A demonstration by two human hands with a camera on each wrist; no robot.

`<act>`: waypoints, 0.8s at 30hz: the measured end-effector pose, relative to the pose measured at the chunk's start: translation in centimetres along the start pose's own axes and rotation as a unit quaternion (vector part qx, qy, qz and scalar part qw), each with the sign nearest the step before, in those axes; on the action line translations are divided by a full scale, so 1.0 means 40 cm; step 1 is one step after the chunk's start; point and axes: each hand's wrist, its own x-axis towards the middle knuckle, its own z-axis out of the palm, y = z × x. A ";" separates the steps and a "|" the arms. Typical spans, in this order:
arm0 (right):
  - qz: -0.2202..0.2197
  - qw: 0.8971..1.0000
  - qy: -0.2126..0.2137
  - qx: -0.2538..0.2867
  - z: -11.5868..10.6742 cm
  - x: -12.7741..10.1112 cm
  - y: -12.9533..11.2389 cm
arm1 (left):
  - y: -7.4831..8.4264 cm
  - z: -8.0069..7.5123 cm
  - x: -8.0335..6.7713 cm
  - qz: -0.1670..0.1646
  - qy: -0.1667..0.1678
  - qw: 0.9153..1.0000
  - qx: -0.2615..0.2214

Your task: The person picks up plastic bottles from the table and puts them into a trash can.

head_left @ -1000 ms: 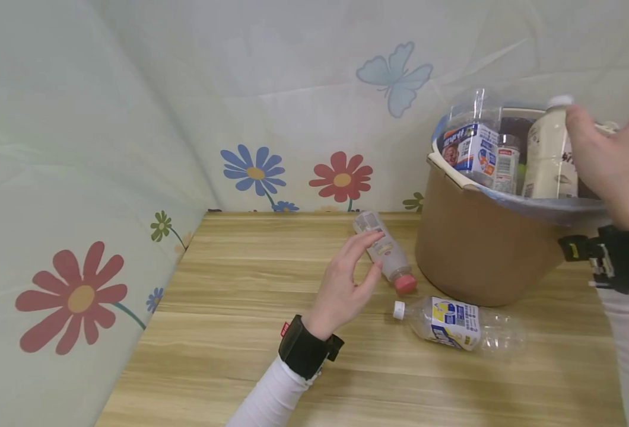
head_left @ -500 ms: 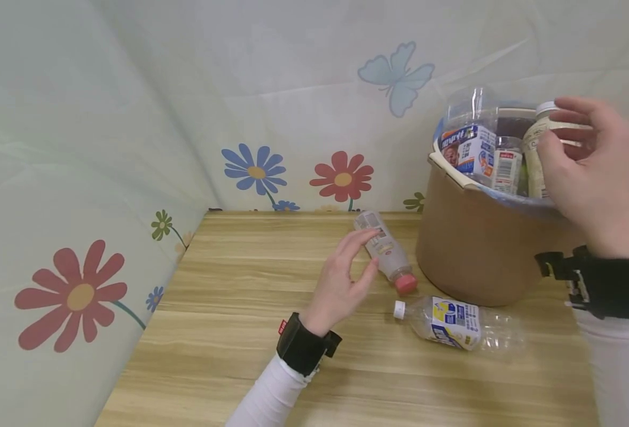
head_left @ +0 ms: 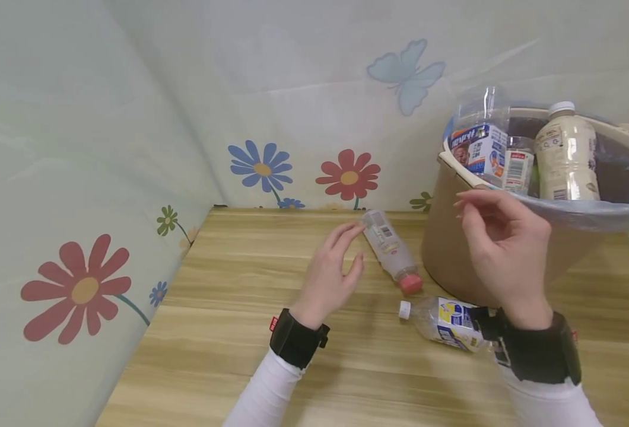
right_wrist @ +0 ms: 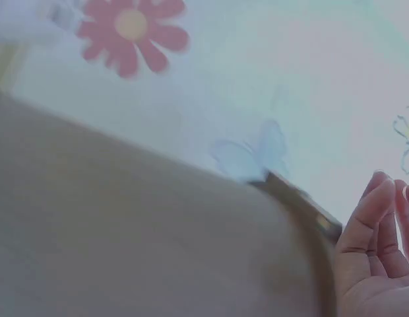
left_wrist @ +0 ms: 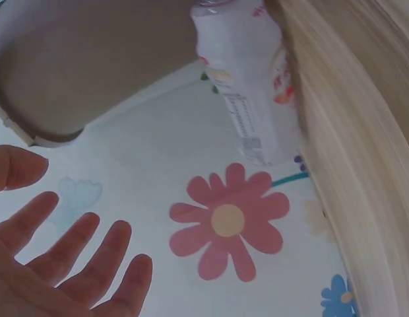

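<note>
My left hand (head_left: 329, 272) hovers over the wooden table (head_left: 229, 332) with loosely spread fingers, empty, its fingertips close to a red-capped bottle (head_left: 391, 251) that lies on its side. The same bottle (left_wrist: 247, 86) shows in the left wrist view beyond the open left hand (left_wrist: 56, 264). My right hand (head_left: 504, 249) hangs empty in front of the brown bucket (head_left: 456, 249), fingers loosely bent. Under it a clear white-capped bottle (head_left: 440, 317) with a blue-yellow label lies on the table. The bucket holds a cream bottle (head_left: 566, 153), a carton (head_left: 478, 151) and a small bottle (head_left: 518, 169).
A floral cloth backdrop (head_left: 261, 107) walls in the table at the back and left. The bucket (right_wrist: 145, 244) fills most of the right wrist view, with the right hand's fingers (right_wrist: 373, 251) at the edge. Bare wood lies at the front left.
My right hand let go of the cream bottle in the bucket and dropped down and left, in front of the bucket. The left hand barely moved.
</note>
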 end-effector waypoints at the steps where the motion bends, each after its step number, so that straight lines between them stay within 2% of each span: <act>1: 0.010 1.000 -0.009 -0.009 0.006 -0.015 0.009 | -0.005 -0.001 -0.001 0.001 -0.004 1.000 0.008; 5: 0.054 0.996 -0.048 -0.044 0.024 -0.069 0.053 | -0.025 -0.002 -0.008 0.001 -0.030 0.998 0.047; 7: 0.058 0.994 -0.068 -0.063 0.031 -0.089 0.076 | -0.032 -0.001 -0.010 0.003 -0.050 0.997 0.067; 14: 0.029 0.981 -0.164 -0.099 0.054 -0.119 0.124 | -0.046 0.001 -0.015 0.017 -0.126 0.985 0.113; 17: 0.027 0.977 -0.187 -0.100 0.062 -0.124 0.130 | -0.045 0.005 -0.017 0.024 -0.153 0.980 0.123; 24: 0.028 0.965 -0.232 -0.118 0.069 -0.134 0.135 | -0.039 0.014 -0.023 0.028 -0.185 0.973 0.135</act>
